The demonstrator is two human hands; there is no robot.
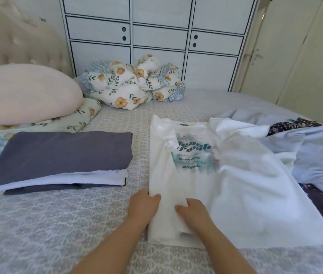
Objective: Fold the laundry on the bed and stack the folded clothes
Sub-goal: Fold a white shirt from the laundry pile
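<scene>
Both hands, left hand [143, 204] and right hand [193, 211], pinch the white tee [235, 184] at its 6 o'clock hem; it looks floppy and light, so best grabbed by the edges.

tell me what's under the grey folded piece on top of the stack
Under the grey folded piece lies a white folded garment, and below that a dark grey layer on the bedspread. Only their front edges show; the rest is covered.
</scene>
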